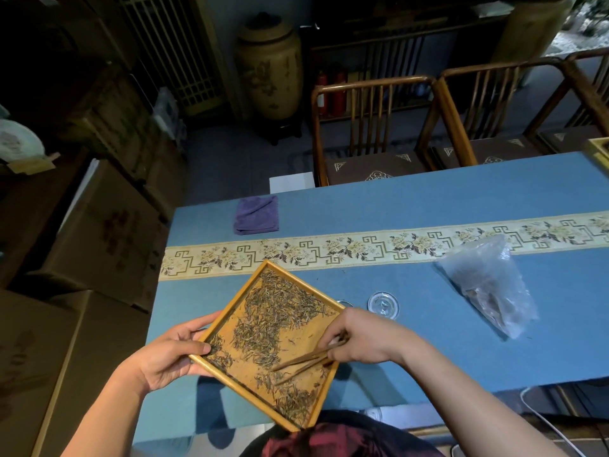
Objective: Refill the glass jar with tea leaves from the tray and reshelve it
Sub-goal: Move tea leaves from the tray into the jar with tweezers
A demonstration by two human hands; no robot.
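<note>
A square bamboo tray [298, 278] is lifted off the blue table and turned cornerwise, with dry tea leaves [276, 311] scattered over it. My left hand [171, 351] grips its left edge, thumb inside the rim. My right hand [365, 338] holds wooden tongs [303, 359] whose tips lie among the leaves near the tray's lower middle. A round glass lid [383, 304] lies on the cloth just beyond my right hand. A sliver of another glass rim [346, 303] shows behind the tray's right corner; I cannot tell whether it is the jar.
A crumpled clear plastic bag [487, 285] lies to the right. A folded purple cloth [256, 215] sits at the far left of the table [428, 341], beyond a patterned runner [395, 244]. Wooden chairs [372, 127] stand behind, cardboard boxes [99, 232] on the left.
</note>
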